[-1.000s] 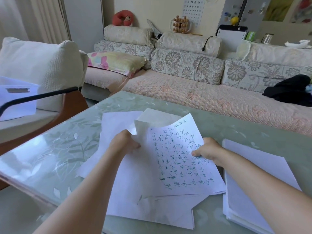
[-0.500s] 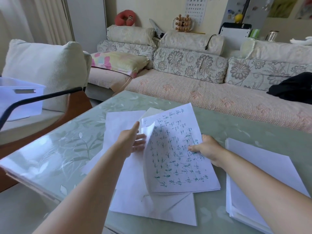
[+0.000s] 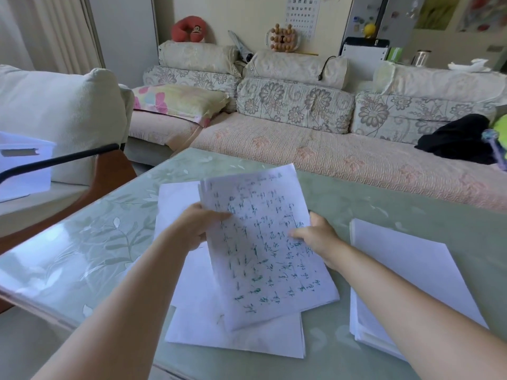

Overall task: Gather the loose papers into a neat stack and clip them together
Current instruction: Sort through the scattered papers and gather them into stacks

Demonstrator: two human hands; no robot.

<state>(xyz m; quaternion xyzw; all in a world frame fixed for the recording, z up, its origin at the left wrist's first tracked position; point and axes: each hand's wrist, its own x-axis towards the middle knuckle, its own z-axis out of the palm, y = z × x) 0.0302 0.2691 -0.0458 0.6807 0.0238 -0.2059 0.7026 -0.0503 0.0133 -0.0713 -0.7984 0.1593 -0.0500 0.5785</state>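
Sofa (image 3: 301,152) behind, worktop (image 3: 82,242) below: my left hand (image 3: 197,226) and right hand (image 3: 318,238) pinch the written sheets (image 3: 269,250) by opposite long edges, held up; blank sheets (image 3: 208,311) lie just under my fingers (image 3: 219,215), nearer the left.

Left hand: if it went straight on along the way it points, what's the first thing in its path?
The handwritten sheets that it grips: the left hand points forward and to the right across them. Past those, probably the table top, then the sofa; depth is unclear.
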